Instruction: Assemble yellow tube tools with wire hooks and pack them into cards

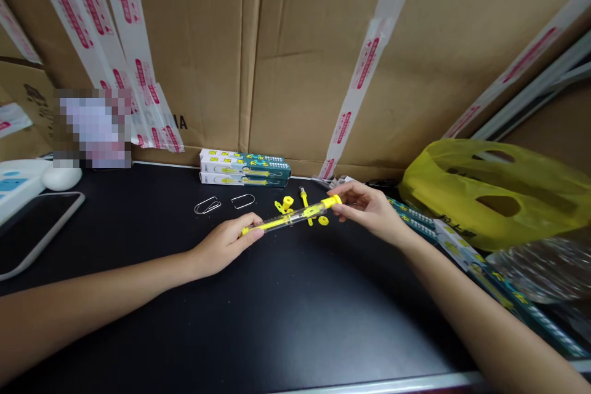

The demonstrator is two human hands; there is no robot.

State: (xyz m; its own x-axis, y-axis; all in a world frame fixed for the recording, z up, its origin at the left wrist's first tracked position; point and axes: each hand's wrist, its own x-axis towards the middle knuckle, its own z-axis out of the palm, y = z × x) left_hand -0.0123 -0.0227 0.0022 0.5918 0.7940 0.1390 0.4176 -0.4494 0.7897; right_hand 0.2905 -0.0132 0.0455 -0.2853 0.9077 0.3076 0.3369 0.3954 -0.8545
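Note:
A clear-tubed spring scale (299,217) with yellow ends is held slantwise above the black table, its right end higher in view. My left hand (226,243) is closed around the lower left end. At the other end, the thumb and fingers of my right hand (369,208) pinch the yellow cap. Behind the tube lie loose yellow parts (287,202), a yellow rod piece (303,197) and a small yellow ring (323,220); the tube partly hides some of them. Bent wire pieces (207,205) lie farther left, with a wire loop (242,201) beside them.
Two stacked printed boxes (244,169) stand against the cardboard wall (300,74). More such boxes (512,295) line the right side, near a yellow plastic bag (489,197) and a clear plastic bottle (549,268). A phone (39,234) lies at left.

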